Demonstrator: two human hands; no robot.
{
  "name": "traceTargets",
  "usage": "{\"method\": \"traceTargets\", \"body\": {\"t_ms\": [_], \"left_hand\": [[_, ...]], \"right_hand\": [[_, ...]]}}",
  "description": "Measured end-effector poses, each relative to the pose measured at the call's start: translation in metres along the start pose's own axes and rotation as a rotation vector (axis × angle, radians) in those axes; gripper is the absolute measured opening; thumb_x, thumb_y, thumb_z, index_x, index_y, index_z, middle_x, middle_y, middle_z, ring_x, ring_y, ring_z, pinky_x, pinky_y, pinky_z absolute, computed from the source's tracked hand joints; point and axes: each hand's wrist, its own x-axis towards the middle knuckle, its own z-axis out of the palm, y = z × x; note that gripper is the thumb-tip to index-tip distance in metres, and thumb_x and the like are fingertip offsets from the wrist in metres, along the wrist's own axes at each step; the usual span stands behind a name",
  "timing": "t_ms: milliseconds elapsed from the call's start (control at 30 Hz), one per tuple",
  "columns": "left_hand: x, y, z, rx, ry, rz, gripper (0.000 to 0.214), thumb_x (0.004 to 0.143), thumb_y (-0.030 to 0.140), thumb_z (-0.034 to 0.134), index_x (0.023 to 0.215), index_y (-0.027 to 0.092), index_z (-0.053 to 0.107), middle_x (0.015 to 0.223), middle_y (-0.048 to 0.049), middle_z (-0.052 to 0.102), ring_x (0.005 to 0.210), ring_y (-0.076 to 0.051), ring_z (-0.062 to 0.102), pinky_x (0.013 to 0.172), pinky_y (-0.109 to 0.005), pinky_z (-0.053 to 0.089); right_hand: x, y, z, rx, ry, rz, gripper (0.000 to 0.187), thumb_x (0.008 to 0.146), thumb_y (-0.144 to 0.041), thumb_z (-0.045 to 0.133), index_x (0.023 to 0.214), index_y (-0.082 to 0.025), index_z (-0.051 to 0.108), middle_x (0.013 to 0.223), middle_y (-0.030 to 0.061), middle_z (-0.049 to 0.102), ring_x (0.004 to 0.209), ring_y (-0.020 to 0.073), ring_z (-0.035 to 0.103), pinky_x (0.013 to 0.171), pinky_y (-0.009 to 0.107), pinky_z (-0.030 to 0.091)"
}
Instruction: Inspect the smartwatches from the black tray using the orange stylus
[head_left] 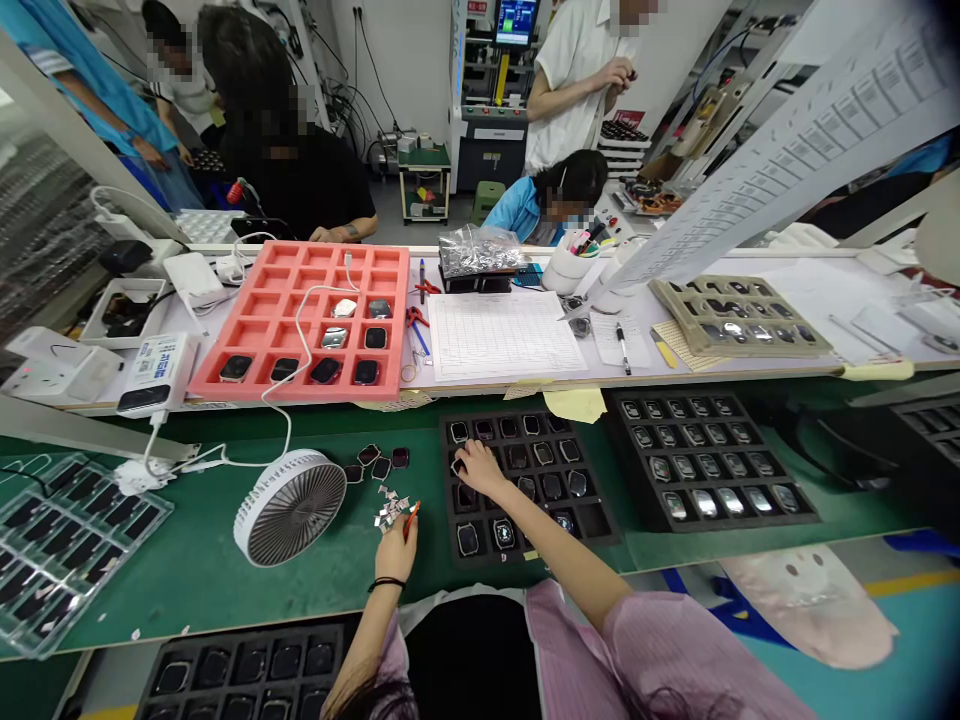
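Note:
My right hand rests on a black tray of smartwatch cases, its fingertips on a case in the tray's left column. I cannot tell whether those fingers grip it. My left hand holds a small orange-handled tool upright, with its tip close to a scatter of small silver pieces on the green mat. A few dark watch-shaped pieces lie just beyond them.
A white desk fan stands left of my hands, with a cable running to it. A clear tray lies at far left, and a second black tray at right. On the shelf behind are a pink foam tray and paper forms. Co-workers sit and stand beyond.

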Motion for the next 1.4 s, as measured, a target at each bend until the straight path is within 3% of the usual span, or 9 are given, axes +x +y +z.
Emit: {"method": "traceTargets", "body": {"t_ms": [167,333,500,633,900,1067,1167,1400], "left_hand": [[0.001,-0.003,0.001,-0.053,0.011,0.008,0.028,0.095,0.033,0.038,0.103,0.020,0.061,0.082,-0.0094,0.070,0.077,-0.026,0.068,0.061,-0.027,0.042],[0.002,-0.002,0.002,-0.151,0.022,0.054,0.027,0.093,0.034,0.040,0.096,0.019,0.062,0.068,-0.0055,0.065,0.068,-0.024,0.065,0.058,-0.027,0.040],[0.006,0.015,-0.001,-0.323,0.036,0.190,0.039,0.090,0.048,0.039,0.103,0.019,0.061,0.062,0.0012,0.057,0.058,-0.017,0.056,0.057,-0.025,0.040],[0.009,0.039,-0.006,-0.448,0.028,0.300,0.044,0.088,0.055,0.039,0.100,0.018,0.062,0.063,0.0028,0.054,0.055,-0.014,0.049,0.054,-0.023,0.036],[-0.005,0.056,-0.014,-0.624,0.027,0.363,0.047,0.085,0.061,0.042,0.075,0.017,0.057,0.056,0.0060,0.041,0.049,-0.009,0.037,0.048,-0.021,0.029],[-0.011,0.060,-0.011,-0.708,0.043,0.346,0.052,0.088,0.063,0.035,0.093,0.017,0.059,0.058,0.0051,0.046,0.048,-0.010,0.040,0.050,-0.021,0.035],[-0.012,0.061,-0.016,-0.724,0.046,0.358,0.050,0.086,0.060,0.043,0.106,0.017,0.059,0.070,-0.0002,0.057,0.055,-0.011,0.046,0.054,-0.022,0.038],[-0.025,0.072,-0.025,-0.724,-0.037,0.405,0.044,0.085,0.057,0.050,0.087,0.016,0.066,0.060,0.0006,0.053,0.056,-0.013,0.048,0.054,-0.023,0.038]], "right_hand": [[0.002,0.015,-0.014,0.116,-0.084,-0.084,0.020,0.088,-0.032,0.061,0.099,-0.015,0.061,0.104,0.0052,0.061,0.099,0.0220,0.057,0.086,0.042,0.047],[-0.003,0.021,-0.019,0.323,-0.074,-0.053,0.017,0.088,-0.029,0.062,0.095,-0.014,0.062,0.095,0.0039,0.065,0.090,0.0196,0.062,0.083,0.040,0.049],[-0.021,0.003,-0.032,0.598,-0.084,-0.096,0.023,0.072,-0.014,0.073,0.091,-0.020,0.062,0.081,-0.0001,0.070,0.080,0.0189,0.065,0.073,0.031,0.048],[-0.039,-0.019,-0.048,0.802,-0.090,-0.131,0.031,0.067,-0.016,0.075,0.093,-0.022,0.061,0.074,-0.0032,0.070,0.071,0.0171,0.065,0.070,0.029,0.046],[-0.054,-0.031,-0.045,1.214,0.043,0.002,0.040,0.063,-0.039,0.080,0.089,-0.022,0.054,0.066,-0.0042,0.065,0.061,0.0150,0.061,0.062,0.028,0.046],[-0.058,-0.036,-0.044,1.376,0.064,0.069,0.042,0.057,-0.034,0.086,0.082,-0.021,0.054,0.064,-0.0050,0.066,0.059,0.0130,0.059,0.061,0.027,0.045],[-0.060,-0.040,-0.046,1.437,0.029,0.082,0.045,0.049,-0.027,0.090,0.080,-0.019,0.058,0.058,-0.0054,0.065,0.055,0.0124,0.058,0.060,0.026,0.044],[-0.062,-0.041,-0.047,1.660,0.184,0.227,0.036,0.059,-0.033,0.085,0.080,-0.021,0.059,0.070,-0.0031,0.067,0.063,0.0134,0.061,0.062,0.026,0.047]]}}
